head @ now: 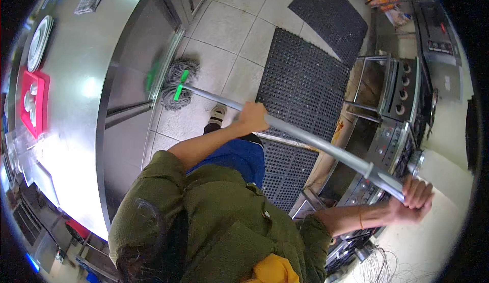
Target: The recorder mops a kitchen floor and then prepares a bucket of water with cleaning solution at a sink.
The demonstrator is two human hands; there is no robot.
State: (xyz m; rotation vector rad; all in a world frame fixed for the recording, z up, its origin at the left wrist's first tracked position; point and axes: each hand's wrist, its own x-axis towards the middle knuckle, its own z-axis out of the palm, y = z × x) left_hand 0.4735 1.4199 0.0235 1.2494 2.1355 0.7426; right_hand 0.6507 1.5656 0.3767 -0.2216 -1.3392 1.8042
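A string mop with a grey yarn head (pixel 174 99) and a green clamp (pixel 178 91) rests on the tiled floor, against the base of a steel cabinet. Its grey metal handle (pixel 317 140) slants up across my front to the right. Partway along the handle, my left hand (pixel 253 119) is closed around it. My right hand (pixel 412 203) grips near the handle's upper end, above the stove side. One of my shoes (pixel 217 115) shows on the tiles near the mop head.
Black perforated rubber mats (pixel 301 80) cover the floor to the right. Beyond them stand stoves with knobs (pixel 403 88). At left runs a steel counter (pixel 82 54) bearing a red tray (pixel 42 103) and stacked plates (pixel 40 42). An orange bag (pixel 387 2) lies at far right.
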